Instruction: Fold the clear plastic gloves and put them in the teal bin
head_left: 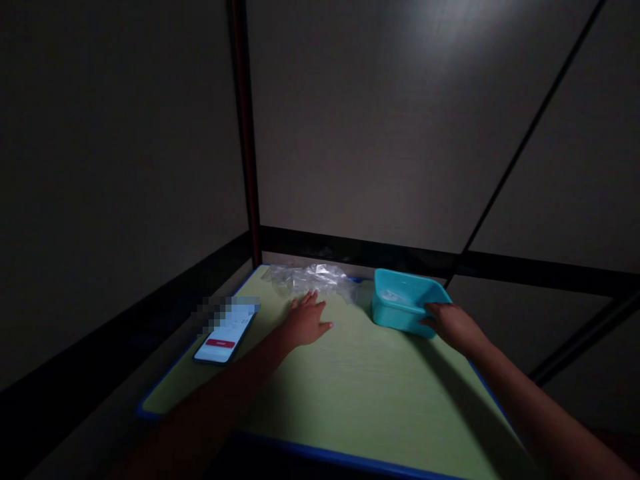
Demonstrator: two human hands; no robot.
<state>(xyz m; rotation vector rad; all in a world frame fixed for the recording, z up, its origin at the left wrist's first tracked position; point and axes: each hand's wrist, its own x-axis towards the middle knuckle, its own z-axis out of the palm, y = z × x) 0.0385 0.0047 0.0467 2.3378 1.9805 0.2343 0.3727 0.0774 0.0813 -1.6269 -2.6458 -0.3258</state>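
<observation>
My left hand is over the green tabletop with its fingers spread and nothing in them. Just beyond its fingertips lies a crumpled sheet of clear plastic. At the right, my right hand grips the near right corner of a turquoise plastic basket, fingers over the rim and thumb on the outer wall. Something pale and clear shows inside the basket, but I cannot make out what it is. The basket stands upright near the back right of the table.
A phone with a lit screen lies at the table's left side. Blue edging runs round the tabletop. Dark panelled walls rise behind and to the left, close to the table's back edge.
</observation>
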